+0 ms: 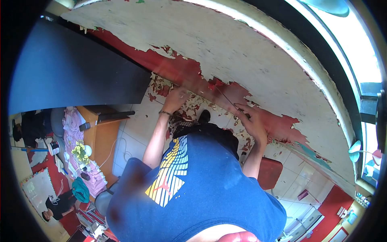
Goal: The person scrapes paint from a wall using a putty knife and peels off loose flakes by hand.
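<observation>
My right hand point(250, 123) is closed around the dark handle of a thin, long-shafted metal tool point(225, 98). The tool's far end reaches the red band of the wall point(189, 74), where paint has come away in ragged patches; I cannot make out the exact shape of its tip. Close to the same wall, lower down on the left, is my left hand point(176, 100), with a bracelet at the wrist. Its fingers are blurred, so whether they hold anything does not show. Peeled paint flakes point(193, 105) lie thickly along the foot of the wall around my feet.
A large dark panel point(76, 64) stands to the left against the wall. Behind it is a wooden desk point(100, 137) with a purple cloth and yellow flowers point(79, 151). A red chair seat point(269, 173) is at my right. Another person point(60, 209) is at the lower left.
</observation>
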`<state>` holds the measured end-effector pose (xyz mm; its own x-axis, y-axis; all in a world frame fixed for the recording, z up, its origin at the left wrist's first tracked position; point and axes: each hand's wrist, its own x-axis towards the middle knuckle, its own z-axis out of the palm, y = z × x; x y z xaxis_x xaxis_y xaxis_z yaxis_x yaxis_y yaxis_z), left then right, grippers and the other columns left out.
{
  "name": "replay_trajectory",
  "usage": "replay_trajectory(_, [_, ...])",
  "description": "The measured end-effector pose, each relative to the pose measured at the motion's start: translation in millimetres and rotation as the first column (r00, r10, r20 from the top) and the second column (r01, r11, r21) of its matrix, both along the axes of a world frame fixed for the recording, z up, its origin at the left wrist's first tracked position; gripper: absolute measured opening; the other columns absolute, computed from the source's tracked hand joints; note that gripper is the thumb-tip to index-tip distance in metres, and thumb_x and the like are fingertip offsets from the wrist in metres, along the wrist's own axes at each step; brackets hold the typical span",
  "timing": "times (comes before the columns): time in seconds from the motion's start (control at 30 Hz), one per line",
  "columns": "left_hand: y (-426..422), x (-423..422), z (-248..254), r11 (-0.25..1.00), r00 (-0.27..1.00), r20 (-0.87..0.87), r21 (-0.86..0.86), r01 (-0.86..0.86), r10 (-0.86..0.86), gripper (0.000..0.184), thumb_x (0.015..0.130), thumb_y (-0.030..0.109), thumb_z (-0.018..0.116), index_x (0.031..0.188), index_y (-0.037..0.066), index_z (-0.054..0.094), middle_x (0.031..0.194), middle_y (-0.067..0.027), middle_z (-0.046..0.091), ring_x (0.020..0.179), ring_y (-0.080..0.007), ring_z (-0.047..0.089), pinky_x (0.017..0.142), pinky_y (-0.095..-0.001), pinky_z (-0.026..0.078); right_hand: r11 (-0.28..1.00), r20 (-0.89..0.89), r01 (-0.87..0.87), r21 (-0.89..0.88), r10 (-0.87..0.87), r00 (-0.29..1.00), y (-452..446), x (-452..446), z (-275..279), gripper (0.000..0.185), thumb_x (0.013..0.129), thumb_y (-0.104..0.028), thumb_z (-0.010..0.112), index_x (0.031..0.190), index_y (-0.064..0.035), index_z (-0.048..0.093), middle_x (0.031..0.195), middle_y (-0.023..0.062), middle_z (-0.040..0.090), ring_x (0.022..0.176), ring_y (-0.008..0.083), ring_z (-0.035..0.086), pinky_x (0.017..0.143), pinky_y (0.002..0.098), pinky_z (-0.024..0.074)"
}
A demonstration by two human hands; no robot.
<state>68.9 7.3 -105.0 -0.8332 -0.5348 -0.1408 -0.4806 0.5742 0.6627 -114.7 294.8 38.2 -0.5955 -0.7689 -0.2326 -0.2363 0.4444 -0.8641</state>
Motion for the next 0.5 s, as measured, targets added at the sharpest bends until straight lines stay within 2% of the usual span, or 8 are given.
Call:
replay_trajectory(0.07, [15,-35,28,0.985,0.959,-0.251,0.140,-0.100,0.133,0.035,0.088,0.035,0.067,0.103,0.003,0.069,0.090,-0.0173,0.071,0.082,-0.0332,0.069,0.074,-0.0391,0.054,1.000,-0.036,-0.028,0.011,0.028,0.999,-7,0,0,0.033,0.091,-0.019,0.062,0.119,-0.0007,0.064,0.113,0.0173,0.067,0.100,0.0288,0.064,0.087,0.0351,0.0482])
replay_trajectory(0.13, [23,-56,41,0.980,0.948,-0.272,0.154,-0.127,0.165,0.036,0.087,0.036,0.068,0.099,0.003,0.070,0.087,-0.0175,0.071,0.081,-0.0327,0.069,0.073,-0.0387,0.054,0.999,-0.077,-0.040,0.020,0.042,0.996,-10,-1,1,0.033,0.091,-0.019,0.062,0.118,-0.0006,0.064,0.112,0.0175,0.067,0.100,0.0301,0.064,0.087,0.0356,0.0482])
replay_trajectory(0.2, [25,-67,42,0.976,0.939,-0.293,0.168,-0.136,0.181,0.037,0.086,0.037,0.069,0.096,0.002,0.071,0.084,-0.0177,0.071,0.079,-0.0322,0.070,0.071,-0.0384,0.054,0.999,0.001,0.019,0.033,-0.019,1.000,-8,-1,3,0.033,0.091,-0.019,0.062,0.119,-0.0006,0.064,0.111,0.0173,0.067,0.100,0.0314,0.064,0.087,0.0359,0.0483])
replay_trajectory(0.3, [25,-78,30,0.982,0.919,-0.345,0.063,-0.178,0.188,0.038,0.086,0.039,0.070,0.090,0.001,0.071,0.076,-0.0175,0.069,0.072,-0.0323,0.069,0.066,-0.0389,0.053,0.999,-0.113,0.042,0.016,-0.040,0.993,2,4,12,0.033,0.091,-0.019,0.062,0.119,-0.0009,0.064,0.110,0.0173,0.067,0.099,0.0311,0.064,0.086,0.0357,0.0487])
replay_trajectory(0.37, [20,-80,21,0.976,0.924,-0.337,-0.053,-0.212,0.182,0.037,0.085,0.037,0.071,0.085,0.000,0.071,0.074,-0.0180,0.068,0.070,-0.0331,0.067,0.064,-0.0398,0.051,0.997,-0.092,0.071,-0.008,-0.072,0.993,13,6,-3,0.033,0.091,-0.019,0.062,0.119,-0.0009,0.064,0.109,0.0179,0.067,0.099,0.0311,0.064,0.086,0.0356,0.0487])
replay_trajectory(0.4, [23,-81,23,0.979,0.927,-0.333,-0.053,-0.198,0.169,0.037,0.085,0.037,0.071,0.085,0.000,0.071,0.074,-0.0180,0.068,0.070,-0.0331,0.067,0.064,-0.0398,0.051,0.996,-0.077,0.085,-0.030,-0.087,0.993,15,7,-5,0.033,0.091,-0.019,0.062,0.119,-0.0009,0.064,0.109,0.0184,0.067,0.099,0.0310,0.064,0.086,0.0355,0.0487])
replay_trajectory(0.47, [26,-80,27,0.970,0.851,-0.515,-0.137,-0.201,0.104,0.032,0.085,0.032,0.071,0.082,0.000,0.069,0.070,-0.0166,0.066,0.067,-0.0344,0.065,0.061,-0.0415,0.050,0.992,-0.032,0.123,0.006,-0.123,0.992,19,11,-3,0.033,0.091,-0.019,0.062,0.119,-0.0009,0.064,0.109,0.0190,0.067,0.098,0.0309,0.064,0.086,0.0353,0.0486])
replay_trajectory(0.5, [26,-81,22,0.971,0.854,-0.512,-0.140,-0.193,0.096,0.032,0.085,0.032,0.071,0.082,0.000,0.069,0.070,-0.0166,0.066,0.067,-0.0344,0.065,0.061,-0.0415,0.050,0.989,0.010,0.145,0.042,-0.145,0.989,19,13,-2,0.034,0.091,-0.019,0.062,0.119,-0.0008,0.064,0.109,0.0195,0.067,0.098,0.0308,0.064,0.087,0.0351,0.0485])
